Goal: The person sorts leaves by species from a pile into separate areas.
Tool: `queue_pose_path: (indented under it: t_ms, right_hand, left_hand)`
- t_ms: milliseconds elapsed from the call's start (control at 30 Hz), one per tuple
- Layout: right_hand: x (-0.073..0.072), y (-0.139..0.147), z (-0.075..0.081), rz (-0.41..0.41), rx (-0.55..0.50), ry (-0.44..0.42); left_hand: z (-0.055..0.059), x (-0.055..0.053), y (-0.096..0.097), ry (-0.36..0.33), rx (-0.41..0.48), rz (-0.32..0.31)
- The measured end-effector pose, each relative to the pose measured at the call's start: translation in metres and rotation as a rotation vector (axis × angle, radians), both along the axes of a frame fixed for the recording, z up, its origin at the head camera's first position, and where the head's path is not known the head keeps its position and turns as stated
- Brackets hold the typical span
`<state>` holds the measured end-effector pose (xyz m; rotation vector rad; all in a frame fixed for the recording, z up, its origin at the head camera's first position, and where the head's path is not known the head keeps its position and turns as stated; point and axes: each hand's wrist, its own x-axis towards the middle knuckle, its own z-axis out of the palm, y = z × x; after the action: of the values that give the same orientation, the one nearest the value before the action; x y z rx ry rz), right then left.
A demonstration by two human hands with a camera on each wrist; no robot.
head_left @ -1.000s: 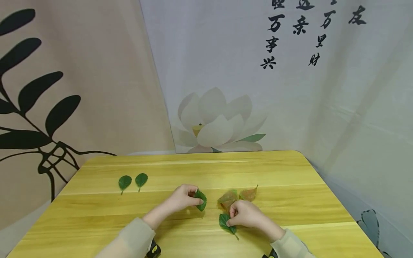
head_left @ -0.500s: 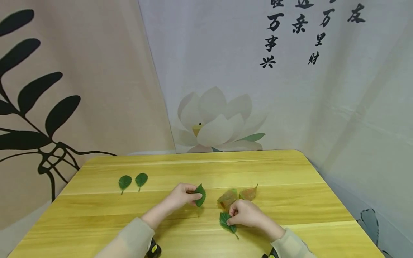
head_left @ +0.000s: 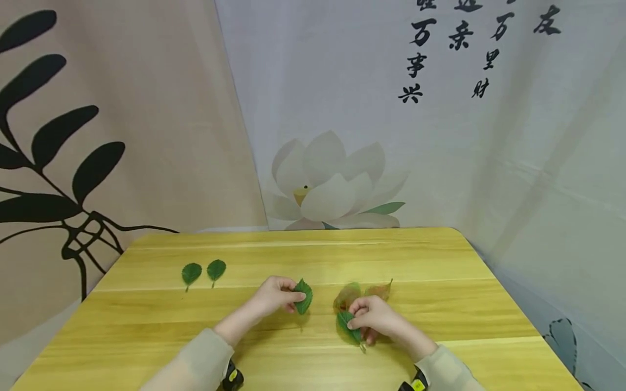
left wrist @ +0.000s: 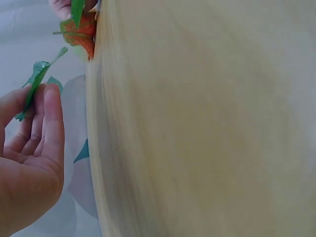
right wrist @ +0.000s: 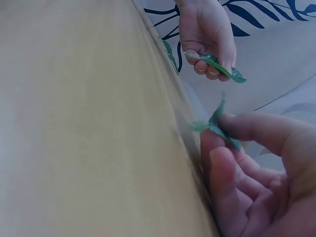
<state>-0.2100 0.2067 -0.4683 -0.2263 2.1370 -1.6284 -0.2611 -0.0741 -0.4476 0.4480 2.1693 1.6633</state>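
Observation:
My left hand (head_left: 274, 296) pinches a green leaf (head_left: 304, 297) with a toothed edge between thumb and fingers, held above the table. To its right, my right hand (head_left: 379, 317) pinches another green leaf (head_left: 346, 324), its stem pointing down toward me. Just beyond the right hand lie two yellowish-red leaves, the left one (head_left: 346, 296) partly covered by the hand and the right one (head_left: 380, 290) partly covered too. In the left wrist view the held leaf (left wrist: 37, 84) appears nearly edge-on; the right wrist view shows the other held leaf (right wrist: 217, 126) folded at the fingertips.
Two small green leaves, one (head_left: 191, 274) left of the other (head_left: 216, 270), lie at the table's far left. The wooden table (head_left: 146, 336) ends at a printed curtain (head_left: 323, 108) behind it. Each wrist carries a black device, such as the one (head_left: 233, 376) at the left.
My left hand has shifted its hold and raised its leaf slightly. My right hand has lifted its leaf a little, with its fingers now less tightly curled.

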Motion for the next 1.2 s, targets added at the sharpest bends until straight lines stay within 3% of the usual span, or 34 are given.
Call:
queue_pose_path:
  t_ms: [333, 600, 967, 1200]
  right_hand:
    - [-0.002, 0.0, 0.004, 0.001, 0.01, 0.02]
    - [0.0, -0.001, 0.005, 0.003, 0.0, 0.059]
    - [0.001, 0.002, 0.002, -0.02, -0.055, 0.027]
    - [0.003, 0.002, 0.0, -0.026, -0.065, 0.026]
  left_hand:
    - [0.003, -0.004, -0.005, 0.02, -0.011, -0.035]
    - [0.004, -0.016, -0.033, 0.078, -0.063, 0.018]
    - [0.035, -0.043, -0.078, 0.183, -0.243, 0.184]
    - [0.032, -0.064, -0.098, 0.266, -0.459, 0.215]
